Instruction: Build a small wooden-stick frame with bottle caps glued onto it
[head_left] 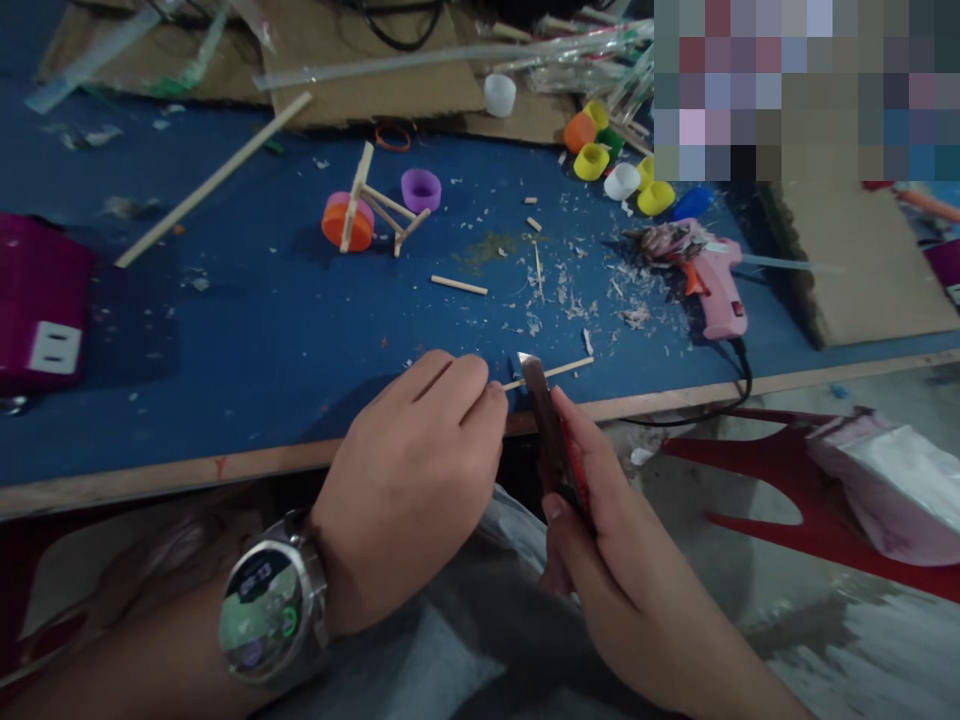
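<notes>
My left hand (420, 460), with a watch on its wrist, is closed around one end of a thin wooden stick (571, 367) at the table's front edge. A utility knife (553, 430) with a red and dark handle is gripped in my right hand (615, 520). Its blade lies across the stick, just right of my left fingers; whether it cuts in I cannot tell. Beyond my hands lies a short piece of stick (459, 286). Farther back a small frame of glued sticks (382, 205) stands against orange and pink bottle caps (347, 228).
A pink glue gun (720, 285) lies at the right, its cord hanging over the table edge (150, 472). Several coloured caps (591, 162) and cardboard (375, 80) are at the back. A longer stick (214, 180) and a purple box (41, 300) are left.
</notes>
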